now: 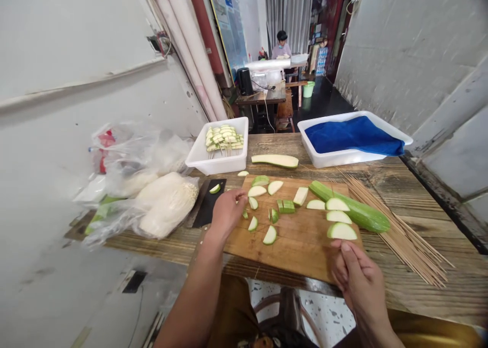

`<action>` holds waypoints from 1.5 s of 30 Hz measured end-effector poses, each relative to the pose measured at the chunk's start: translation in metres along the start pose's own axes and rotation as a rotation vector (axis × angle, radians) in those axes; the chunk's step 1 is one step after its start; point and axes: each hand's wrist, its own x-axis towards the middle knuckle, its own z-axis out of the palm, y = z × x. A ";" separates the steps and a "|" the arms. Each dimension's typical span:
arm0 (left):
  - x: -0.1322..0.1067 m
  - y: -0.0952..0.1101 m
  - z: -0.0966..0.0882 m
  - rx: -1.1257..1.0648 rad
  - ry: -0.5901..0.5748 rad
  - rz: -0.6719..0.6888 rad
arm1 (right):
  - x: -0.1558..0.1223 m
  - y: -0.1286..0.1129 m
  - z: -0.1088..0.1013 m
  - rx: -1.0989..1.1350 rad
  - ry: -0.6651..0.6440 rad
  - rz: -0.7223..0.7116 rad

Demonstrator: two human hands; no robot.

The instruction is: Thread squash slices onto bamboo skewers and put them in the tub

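Note:
My right hand [356, 271] is closed around the lower end of a thin skewer, mostly hidden by fingers and slices. Three half-moon zucchini slices [342, 231] line up above that grip, over the board's right side. At the left of the wooden cutting board [297, 251], my left hand [227, 210] has its fingertips drawn together against a small zucchini slice [253, 203]. More slices [270, 235] and a cut chunk [285, 206] are scattered across the board. A long green zucchini piece [366, 213] lies along its right edge.
Bamboo skewers [407, 241] fan out at the right. Behind the board lies a halved zucchini [274, 160], between a white tray of skewered slices [194, 160] and a tray with blue cloth [335, 134]. Plastic bags [163, 200] crowd the left. A person [281, 48] sits far back.

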 end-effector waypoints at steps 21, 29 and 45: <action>0.021 0.107 0.032 -0.121 -0.322 0.502 | -0.006 -0.006 -0.002 0.267 0.097 -0.039; 0.003 0.144 0.072 0.319 -0.277 0.544 | -0.007 -0.005 -0.003 0.325 0.095 -0.016; -0.020 0.116 0.078 -0.603 -0.240 0.300 | -0.013 0.003 0.003 -0.095 0.142 -0.154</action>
